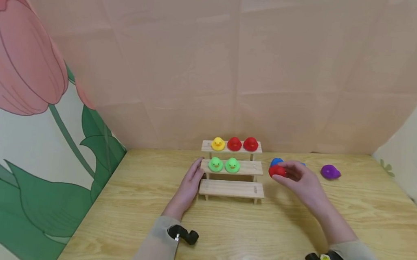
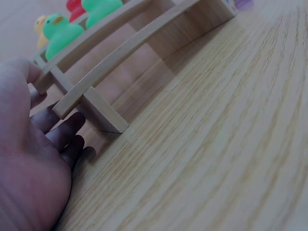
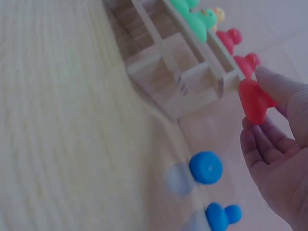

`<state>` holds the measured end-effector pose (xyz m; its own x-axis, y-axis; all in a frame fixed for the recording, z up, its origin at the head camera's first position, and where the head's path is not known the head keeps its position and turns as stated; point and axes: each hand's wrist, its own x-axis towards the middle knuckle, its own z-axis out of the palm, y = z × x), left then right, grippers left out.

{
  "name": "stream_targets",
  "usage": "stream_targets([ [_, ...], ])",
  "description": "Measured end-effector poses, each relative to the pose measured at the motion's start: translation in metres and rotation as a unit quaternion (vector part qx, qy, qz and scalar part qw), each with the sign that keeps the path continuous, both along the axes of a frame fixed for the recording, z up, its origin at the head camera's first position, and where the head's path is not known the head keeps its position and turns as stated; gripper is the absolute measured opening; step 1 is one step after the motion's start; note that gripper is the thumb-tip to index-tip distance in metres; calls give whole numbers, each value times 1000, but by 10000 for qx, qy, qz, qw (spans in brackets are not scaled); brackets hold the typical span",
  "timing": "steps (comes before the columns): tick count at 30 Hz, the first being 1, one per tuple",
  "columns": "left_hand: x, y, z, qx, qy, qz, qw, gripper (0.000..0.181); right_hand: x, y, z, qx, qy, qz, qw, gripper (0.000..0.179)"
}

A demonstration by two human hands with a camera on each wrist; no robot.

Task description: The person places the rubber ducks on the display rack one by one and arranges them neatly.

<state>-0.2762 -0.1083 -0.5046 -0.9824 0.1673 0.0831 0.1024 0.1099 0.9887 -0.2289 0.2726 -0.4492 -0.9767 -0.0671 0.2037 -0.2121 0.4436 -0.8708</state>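
A three-step wooden stand (image 1: 231, 188) is on the table. Its top step carries a yellow duck (image 1: 218, 144) and two red ducks (image 1: 234, 144); two green ducks (image 1: 215, 164) sit on the middle step. At the stand's left end, my left hand (image 1: 188, 185) holds the side, thumb by the middle step and fingers curled below it in the left wrist view (image 2: 29, 144). To the right of the stand, my right hand (image 1: 305, 184) pinches another red duck (image 1: 277, 171) between thumb and fingers, off the table. The bottom step bears no duck.
Behind my right hand are blue ducks (image 3: 206, 167), partly hidden in the head view. Farther right lies a purple duck (image 1: 330, 172) on the wooden table (image 1: 222, 237). A pinkish covering (image 1: 184, 63) rises at the table's back edge, with a tulip-patterned wall (image 1: 27, 54) on the left.
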Motion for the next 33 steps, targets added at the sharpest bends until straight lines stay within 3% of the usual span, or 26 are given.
stream_targets([
  [7,1,0,1,-121,-26,47,9999,56,-7,-20,10,-172,258,150,9994,51],
  [15,1,0,2,-96,-43,59,9999,55,-16,-41,16,-196,225,236,9993,52],
  [24,1,0,1,-112,-26,44,9999,55,-20,-60,21,193,48,196,9996,53],
  [33,1,-2,0,-183,-40,33,9998,56,-26,-72,21,480,167,166,9986,46],
])
